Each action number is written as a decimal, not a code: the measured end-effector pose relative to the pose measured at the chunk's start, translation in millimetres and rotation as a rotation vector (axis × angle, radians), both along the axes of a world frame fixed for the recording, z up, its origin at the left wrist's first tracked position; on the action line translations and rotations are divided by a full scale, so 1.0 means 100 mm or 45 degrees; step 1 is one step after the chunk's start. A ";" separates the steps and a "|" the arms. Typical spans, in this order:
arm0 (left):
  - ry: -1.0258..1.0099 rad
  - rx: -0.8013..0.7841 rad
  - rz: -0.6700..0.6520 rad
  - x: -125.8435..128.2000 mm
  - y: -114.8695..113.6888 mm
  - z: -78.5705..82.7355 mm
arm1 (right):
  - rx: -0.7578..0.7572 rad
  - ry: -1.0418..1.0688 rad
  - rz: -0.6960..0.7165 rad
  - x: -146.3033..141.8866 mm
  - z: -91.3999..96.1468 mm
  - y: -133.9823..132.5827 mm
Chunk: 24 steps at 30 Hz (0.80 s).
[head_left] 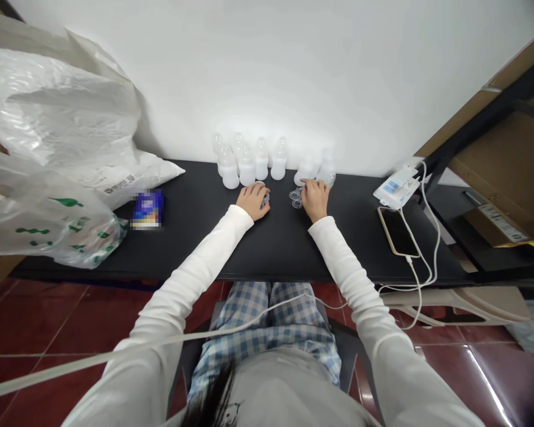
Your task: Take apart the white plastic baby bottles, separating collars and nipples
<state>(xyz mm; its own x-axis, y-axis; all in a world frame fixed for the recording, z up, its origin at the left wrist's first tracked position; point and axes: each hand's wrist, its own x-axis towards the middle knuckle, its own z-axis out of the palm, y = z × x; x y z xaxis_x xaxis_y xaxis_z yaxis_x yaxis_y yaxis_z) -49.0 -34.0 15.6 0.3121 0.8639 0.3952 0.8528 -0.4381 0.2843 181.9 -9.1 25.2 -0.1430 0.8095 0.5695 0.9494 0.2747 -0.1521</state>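
Note:
My left hand (pixel 253 201) rests on the black table, palm down, with its fingers curled over a clear plastic piece (pixel 265 199), which is partly hidden. To the right, my right hand (pixel 315 198) lies beside a few small clear round discs (pixel 296 199). Its index finger reaches out over them, apart from the thumb, and its other fingers are partly hidden. Behind both hands, several small bottles (pixel 246 172) stand upright near the wall, white below with clear domed tops. More bottles (pixel 326 169) stand just behind my right hand.
Large plastic bags (pixel 66 196) fill the left side, next to a blue packet (pixel 148 209). On the right lie a phone (pixel 399 232) on a charging cable and a white box (pixel 397 186). A loose white cable (pixel 173 339) crosses above my lap. Shelving with cardboard boxes stands far right.

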 end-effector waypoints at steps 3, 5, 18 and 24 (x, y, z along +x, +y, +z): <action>0.003 0.015 0.006 -0.01 0.01 -0.03 | 0.048 0.034 -0.029 0.00 0.00 0.00; 0.007 0.022 0.003 -0.02 0.01 -0.05 | 0.086 0.039 -0.047 0.00 -0.01 0.00; -0.764 0.414 0.616 -0.15 0.06 0.14 | 0.072 0.107 -0.063 -0.01 0.02 -0.11; -1.047 0.141 0.916 -0.26 0.24 0.07 | 0.071 0.137 -0.053 -0.02 0.04 -0.13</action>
